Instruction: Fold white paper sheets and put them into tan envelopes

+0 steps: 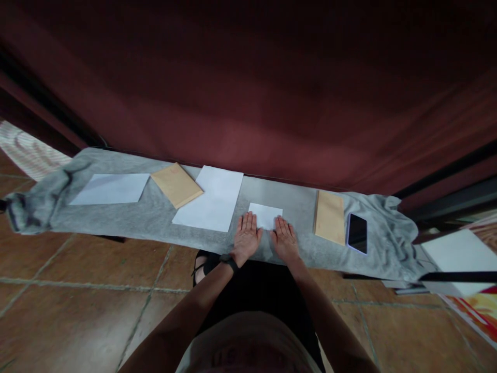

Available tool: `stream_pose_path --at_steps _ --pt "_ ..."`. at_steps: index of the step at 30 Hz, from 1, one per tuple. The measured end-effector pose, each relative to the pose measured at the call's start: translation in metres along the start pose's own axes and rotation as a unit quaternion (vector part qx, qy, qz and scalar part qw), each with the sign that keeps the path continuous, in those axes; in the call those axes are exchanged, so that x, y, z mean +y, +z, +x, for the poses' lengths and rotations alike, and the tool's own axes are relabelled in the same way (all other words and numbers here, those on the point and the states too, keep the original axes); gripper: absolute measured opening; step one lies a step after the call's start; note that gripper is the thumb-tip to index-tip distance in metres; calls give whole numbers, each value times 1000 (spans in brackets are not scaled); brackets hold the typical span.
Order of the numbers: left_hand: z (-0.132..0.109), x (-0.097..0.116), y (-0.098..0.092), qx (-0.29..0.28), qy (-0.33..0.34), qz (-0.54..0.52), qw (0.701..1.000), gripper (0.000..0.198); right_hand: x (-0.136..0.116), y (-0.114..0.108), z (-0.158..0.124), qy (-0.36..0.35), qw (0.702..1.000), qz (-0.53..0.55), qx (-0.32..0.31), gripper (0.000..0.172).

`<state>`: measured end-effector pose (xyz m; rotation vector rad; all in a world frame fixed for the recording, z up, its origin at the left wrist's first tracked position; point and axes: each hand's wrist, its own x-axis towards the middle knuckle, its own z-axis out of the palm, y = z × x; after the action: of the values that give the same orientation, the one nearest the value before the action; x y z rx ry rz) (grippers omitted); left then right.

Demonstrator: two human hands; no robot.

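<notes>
Both my hands lie flat on a small folded white paper (265, 214) on a grey cloth-covered table (155, 223). My left hand (246, 237), with a dark band on its wrist, covers the paper's near left corner with fingers stretched out. My right hand (284, 238) presses the near right corner, fingers also extended. Neither hand grips anything.
A large white sheet (212, 199), a tan envelope (176, 184) and a pale sheet (111, 188) lie to the left. Another tan envelope (330, 216) and a dark phone (357, 232) lie to the right. A dark red curtain (248, 93) hangs behind. Tiled floor below.
</notes>
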<state>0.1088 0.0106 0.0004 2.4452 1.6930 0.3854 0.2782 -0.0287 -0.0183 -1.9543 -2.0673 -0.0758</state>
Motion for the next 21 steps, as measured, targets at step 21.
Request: stream_pose_path --at_steps 21 --pt "31 -12 2 41 -60 -81 994 59 -3 1 2 4 1000 6 15 56"
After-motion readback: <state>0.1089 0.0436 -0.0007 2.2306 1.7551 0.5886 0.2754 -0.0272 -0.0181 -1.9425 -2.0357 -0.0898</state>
